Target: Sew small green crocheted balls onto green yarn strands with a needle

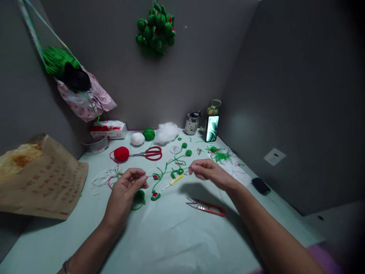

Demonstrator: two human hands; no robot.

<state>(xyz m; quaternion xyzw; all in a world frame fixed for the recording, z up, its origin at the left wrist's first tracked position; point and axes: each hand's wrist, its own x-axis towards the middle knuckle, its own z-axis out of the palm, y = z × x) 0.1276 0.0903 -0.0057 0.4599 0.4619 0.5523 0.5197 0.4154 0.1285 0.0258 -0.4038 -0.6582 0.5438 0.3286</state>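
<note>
A thin dark strand of yarn runs taut between my hands above the table. My left hand pinches one end, and the fingers of my right hand are closed on the other. Just below the strand lie a yellow-handled crochet hook and a small green and red crocheted piece. Green yarn cords lead to two small green crocheted balls. A ball of green yarn sits partly behind my left hand. Red-handled thread snips rest nearer me, below my right hand.
Behind are red-handled scissors, a red yarn ball, a white yarn ball and white stuffing. A lit phone stands at the back right. Green yarn scraps lie right; a paper bag is at left.
</note>
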